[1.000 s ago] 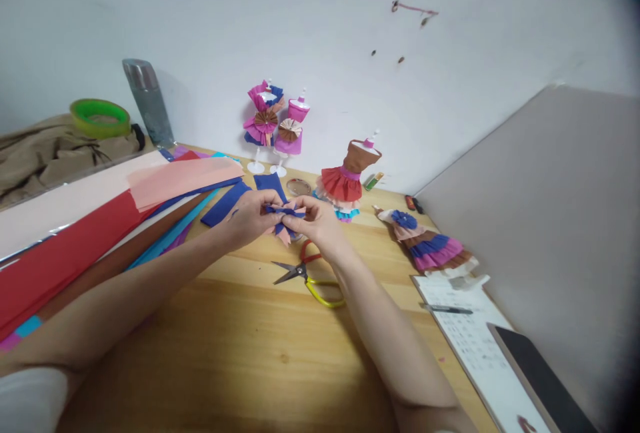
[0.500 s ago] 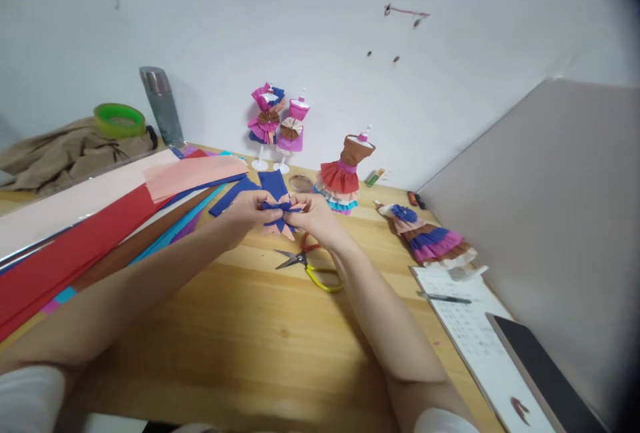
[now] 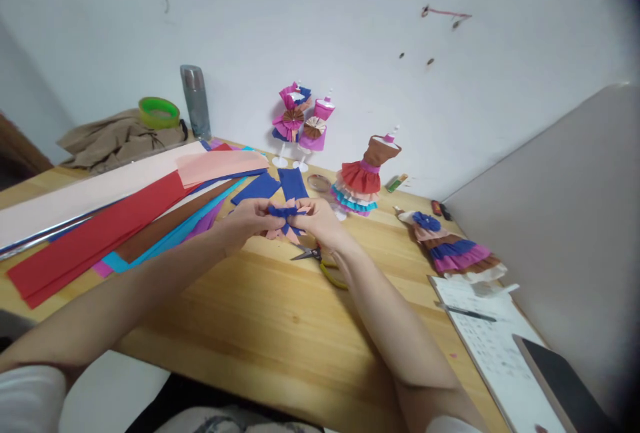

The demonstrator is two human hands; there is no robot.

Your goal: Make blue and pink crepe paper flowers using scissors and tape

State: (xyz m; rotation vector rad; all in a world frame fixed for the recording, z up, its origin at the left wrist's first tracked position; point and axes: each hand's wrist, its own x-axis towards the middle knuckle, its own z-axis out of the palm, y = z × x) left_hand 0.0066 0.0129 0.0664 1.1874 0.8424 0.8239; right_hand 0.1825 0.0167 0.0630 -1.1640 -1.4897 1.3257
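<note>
Clock refs are from the blue-and-peach piece (image 3: 285, 212), 12 pointing at the wall. We have it up in front of us, just above the desk (image 3: 295, 340), pinched between both hands.

Left hand (image 3: 250, 216) on its 9 side, thumb and fingers closed on the edge. Right hand (image 3: 321, 224) on its 3 side, same deal: closed grip, thumb near the other thumb. Blue strip across the middle, pointed peach and blue ends fanning out toward 6. Exact fold under our fingers is hidden.

Scissors (image 3: 314, 254) flat on the desk at 4-5, blades toward 8, yellow handle partly behind our right wrist.

Blue scrap (image 3: 256, 188) at 10, second blue scrap (image 3: 293, 183) at 12, both near our hands. Round clear item (image 3: 319, 183) at 2; can't tell what it is.

Strip stack (image 3: 145, 210) at 9: red, pale pink, brown, light blue, purple.

Two small dress forms (image 3: 291, 116) (image 3: 314, 128) upright at 12 by the wall. Brown-top dress form (image 3: 361, 176) at 2, red ruffle over peach and teal tiers. Tiered dress (image 3: 457, 253) lying at 3.

Written sheet (image 3: 493, 346) at 4, pen (image 3: 470, 314) on it, text too small to read.
</note>
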